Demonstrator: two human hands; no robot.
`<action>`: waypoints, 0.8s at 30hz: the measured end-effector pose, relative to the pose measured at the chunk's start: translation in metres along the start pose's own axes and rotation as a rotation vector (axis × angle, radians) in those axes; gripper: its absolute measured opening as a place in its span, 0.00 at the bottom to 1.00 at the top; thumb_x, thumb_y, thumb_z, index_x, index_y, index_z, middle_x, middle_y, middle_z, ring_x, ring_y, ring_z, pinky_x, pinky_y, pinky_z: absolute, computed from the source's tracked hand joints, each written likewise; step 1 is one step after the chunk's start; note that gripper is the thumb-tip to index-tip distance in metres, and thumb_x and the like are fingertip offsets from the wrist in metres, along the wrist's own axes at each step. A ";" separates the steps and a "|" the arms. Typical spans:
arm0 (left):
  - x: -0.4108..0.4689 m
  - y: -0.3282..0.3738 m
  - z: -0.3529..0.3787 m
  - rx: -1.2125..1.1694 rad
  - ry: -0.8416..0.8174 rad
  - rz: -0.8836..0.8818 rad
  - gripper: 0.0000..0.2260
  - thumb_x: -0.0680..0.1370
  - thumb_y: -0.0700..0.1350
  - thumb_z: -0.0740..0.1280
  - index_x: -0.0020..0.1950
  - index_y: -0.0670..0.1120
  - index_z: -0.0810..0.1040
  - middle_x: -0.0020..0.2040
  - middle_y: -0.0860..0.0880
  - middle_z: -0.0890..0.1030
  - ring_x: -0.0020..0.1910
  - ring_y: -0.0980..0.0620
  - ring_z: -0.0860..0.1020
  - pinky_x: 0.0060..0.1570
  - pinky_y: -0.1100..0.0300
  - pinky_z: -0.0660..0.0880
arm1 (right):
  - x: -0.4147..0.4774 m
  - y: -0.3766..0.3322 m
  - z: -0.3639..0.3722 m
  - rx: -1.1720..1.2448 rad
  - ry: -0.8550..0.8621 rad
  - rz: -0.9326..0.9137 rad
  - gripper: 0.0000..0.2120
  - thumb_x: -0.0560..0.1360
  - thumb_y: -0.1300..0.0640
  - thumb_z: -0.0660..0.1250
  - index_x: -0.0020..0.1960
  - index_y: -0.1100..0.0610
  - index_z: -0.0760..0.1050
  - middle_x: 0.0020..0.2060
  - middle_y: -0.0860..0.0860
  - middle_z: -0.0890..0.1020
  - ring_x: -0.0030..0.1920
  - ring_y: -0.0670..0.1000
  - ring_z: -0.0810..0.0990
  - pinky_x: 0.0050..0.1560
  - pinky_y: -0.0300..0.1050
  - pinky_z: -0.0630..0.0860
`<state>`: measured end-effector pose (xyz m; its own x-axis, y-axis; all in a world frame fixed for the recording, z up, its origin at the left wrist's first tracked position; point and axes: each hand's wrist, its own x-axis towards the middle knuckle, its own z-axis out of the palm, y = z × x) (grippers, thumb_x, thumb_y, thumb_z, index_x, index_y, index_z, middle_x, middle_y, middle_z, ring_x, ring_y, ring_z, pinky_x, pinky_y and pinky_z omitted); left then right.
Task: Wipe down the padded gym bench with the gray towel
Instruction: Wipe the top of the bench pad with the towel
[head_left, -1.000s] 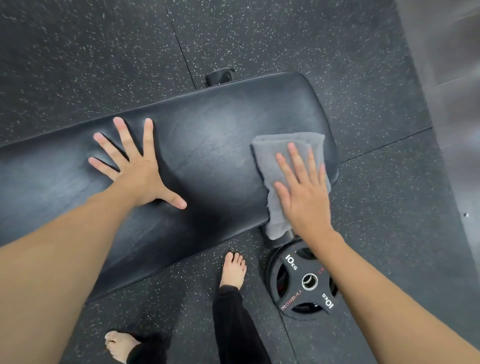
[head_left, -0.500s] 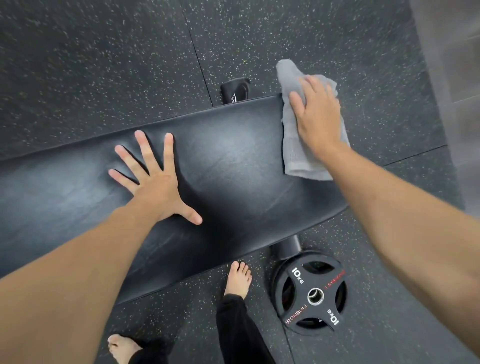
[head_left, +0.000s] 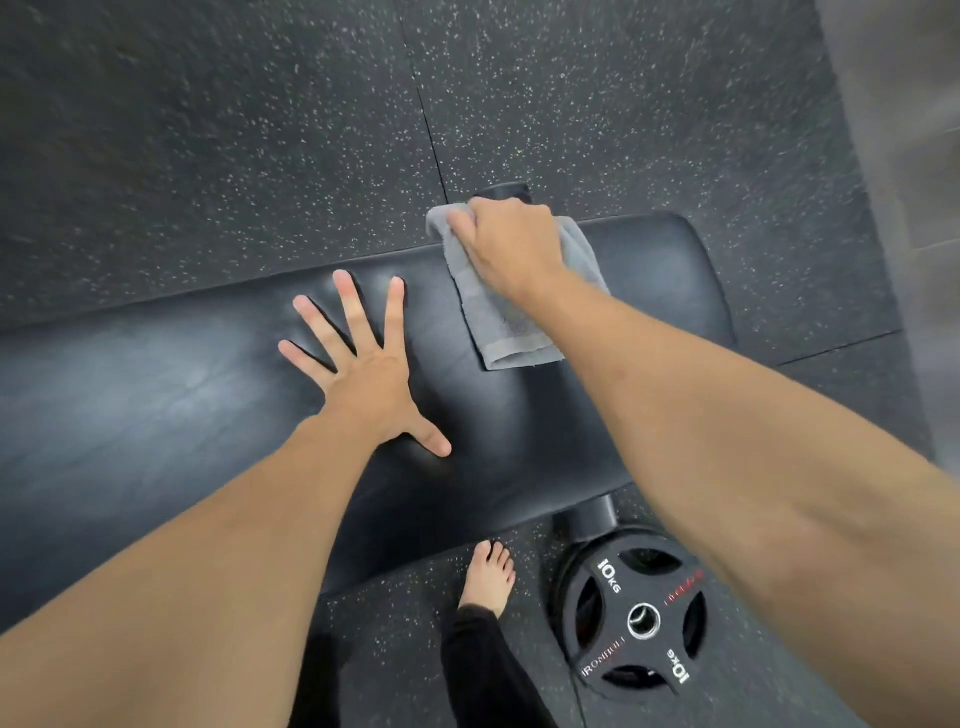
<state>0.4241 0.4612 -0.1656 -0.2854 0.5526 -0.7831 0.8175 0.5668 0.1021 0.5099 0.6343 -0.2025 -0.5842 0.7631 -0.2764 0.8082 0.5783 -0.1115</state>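
1. Padded black bench (head_left: 218, 395) is running across the frame from nine o'clock toward two o'clock, its rounded end sitting at the right.
2. Gray towel (head_left: 511, 322) is lying on the bench near that rounded end, at roughly one o'clock from the frame's centre; its far part is draping over the bench's far edge, while its hemmed near edge is lying flat on the padding.
3. Right hand (head_left: 506, 241) is resting on the towel's far part at twelve o'clock, fingers curled down over the cloth and the bench's far edge, gripping the towel against the padding.
4. Left hand (head_left: 366, 387) is pressing flat on the bench at about ten o'clock from centre, palm down, fingers spread wide and holding nothing; it is sitting just beside the towel without touching it.
5. Weight plate (head_left: 636, 621) marked 10 kg is lying on the speckled rubber floor (head_left: 208, 130) at five o'clock, next to a bench foot (head_left: 587, 517).
6. Bare foot (head_left: 488, 577) is standing on the floor at six o'clock, just beside the plate and close to the bench's near edge.
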 end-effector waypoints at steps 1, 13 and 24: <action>-0.001 -0.001 0.000 -0.008 0.001 0.006 0.80 0.48 0.67 0.82 0.67 0.55 0.14 0.68 0.38 0.15 0.69 0.24 0.22 0.63 0.21 0.35 | 0.000 -0.026 0.003 -0.006 -0.013 -0.070 0.16 0.85 0.50 0.50 0.59 0.56 0.74 0.55 0.55 0.82 0.54 0.61 0.81 0.47 0.50 0.61; -0.033 -0.138 -0.001 -0.020 0.226 0.168 0.69 0.59 0.69 0.78 0.80 0.51 0.31 0.79 0.48 0.26 0.78 0.41 0.29 0.74 0.32 0.37 | -0.027 -0.042 -0.007 -0.018 0.025 0.020 0.22 0.84 0.39 0.49 0.45 0.55 0.68 0.48 0.62 0.82 0.50 0.66 0.78 0.53 0.60 0.72; -0.053 -0.333 -0.014 -0.071 -0.064 -0.162 0.80 0.49 0.69 0.81 0.67 0.53 0.13 0.68 0.41 0.13 0.70 0.29 0.21 0.67 0.21 0.41 | -0.022 -0.259 0.032 0.007 0.102 -0.081 0.20 0.85 0.45 0.53 0.49 0.58 0.76 0.46 0.58 0.83 0.48 0.63 0.78 0.52 0.57 0.69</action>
<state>0.1602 0.2518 -0.1502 -0.3758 0.4120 -0.8301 0.7256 0.6880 0.0130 0.3154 0.4587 -0.1977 -0.6522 0.7392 -0.1681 0.7580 0.6378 -0.1366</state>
